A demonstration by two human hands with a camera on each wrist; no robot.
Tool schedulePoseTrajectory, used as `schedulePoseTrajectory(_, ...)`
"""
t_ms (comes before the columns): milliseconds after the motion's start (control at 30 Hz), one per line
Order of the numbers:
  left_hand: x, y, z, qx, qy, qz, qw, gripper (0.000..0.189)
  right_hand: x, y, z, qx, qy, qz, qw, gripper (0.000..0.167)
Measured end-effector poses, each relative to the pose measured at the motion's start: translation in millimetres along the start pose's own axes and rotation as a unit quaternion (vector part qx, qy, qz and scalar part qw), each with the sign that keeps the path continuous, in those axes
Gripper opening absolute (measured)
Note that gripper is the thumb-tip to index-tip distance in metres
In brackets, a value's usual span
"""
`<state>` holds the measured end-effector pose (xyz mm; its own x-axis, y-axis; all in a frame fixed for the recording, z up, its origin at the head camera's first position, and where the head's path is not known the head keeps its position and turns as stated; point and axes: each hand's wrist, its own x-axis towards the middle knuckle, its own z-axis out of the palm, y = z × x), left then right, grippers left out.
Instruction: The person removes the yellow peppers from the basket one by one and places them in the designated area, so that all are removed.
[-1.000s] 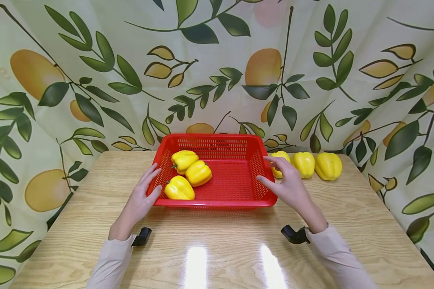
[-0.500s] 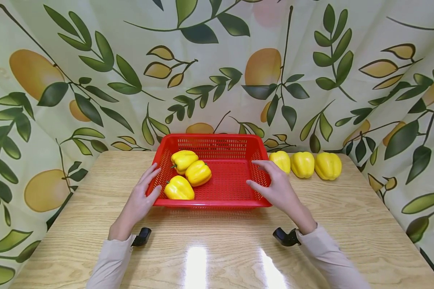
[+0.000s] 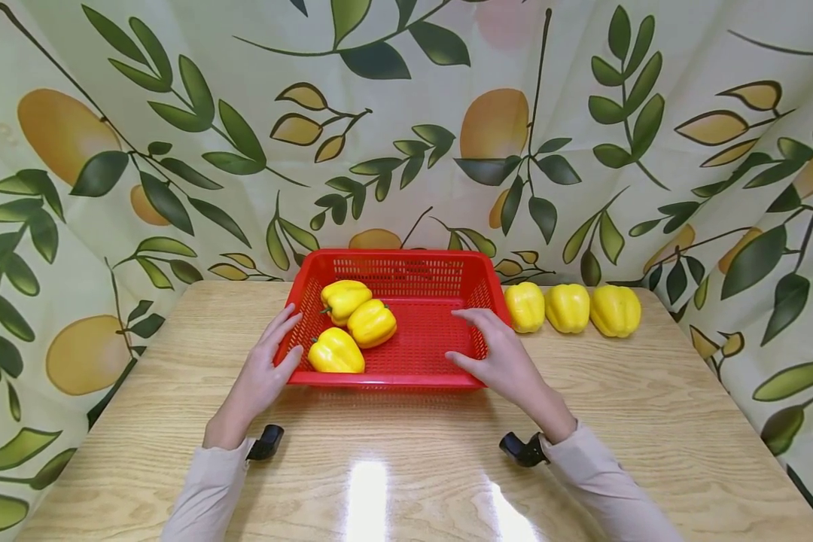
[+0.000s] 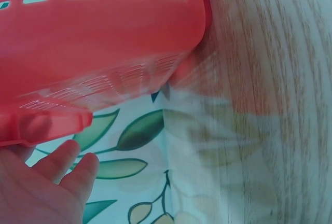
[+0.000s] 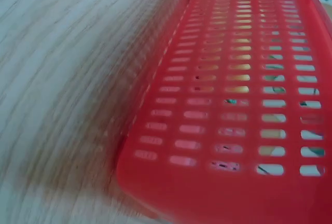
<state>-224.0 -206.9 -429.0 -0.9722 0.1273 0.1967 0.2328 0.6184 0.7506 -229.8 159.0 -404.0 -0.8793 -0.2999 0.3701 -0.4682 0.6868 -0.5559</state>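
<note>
A red plastic basket (image 3: 406, 379) with slotted walls stands at the back of the table. Inside its left half lie three yellow bell peppers (image 3: 372, 324). My left hand (image 3: 260, 376) is at the basket's left rim, its fingers loosely extended; the left wrist view puts the fingers (image 4: 78, 175) beside the rim's outer edge. Over the right front part of the basket hovers my right hand (image 3: 504, 357), thumb and fingers spread apart with nothing between them. In the right wrist view only the basket's front wall (image 5: 171, 193) shows, and the hand is out of sight.
Three more yellow bell peppers (image 3: 567, 309) sit in a row on the wooden table (image 3: 406, 444), right of the basket. A leaf-patterned cloth (image 3: 393, 113) hangs close behind the table. Each wrist wears a black mount (image 3: 266, 443).
My right hand has moved left from beside the basket's right rim to above its inside, uncovering the nearest pepper on the table. The left hand has stayed in place.
</note>
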Motion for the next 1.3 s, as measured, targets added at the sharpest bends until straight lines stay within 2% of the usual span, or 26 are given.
schedulePoseTrajectory(433, -0.1, 0.8, 0.8, 0.003, 0.003, 0.008, 1.0000, 0.055, 4.0, -17, 11, -0.008, -0.052, 0.006, 0.9986, 0.062)
schedulePoseTrajectory(800, 0.5, -1.1, 2.2, 0.006, 0.012, 0.017, 0.9998, 0.055, 9.9, -26, 19, 0.000, -0.076, 0.015, 0.9970, 0.061)
schedulePoseTrajectory(1100, 0.5, 0.2, 2.0, 0.006, 0.011, 0.019, 0.9997, 0.055, 16.8, -37, 30, 0.012, -0.092, 0.006, 0.9956, 0.059)
schedulePoseTrajectory(1300, 1.2, 0.4, 2.4, 0.003, 0.019, 0.026, 0.9995, 0.054, 21.8, -45, 37, 0.011, -0.110, 0.023, 0.9936, 0.062)
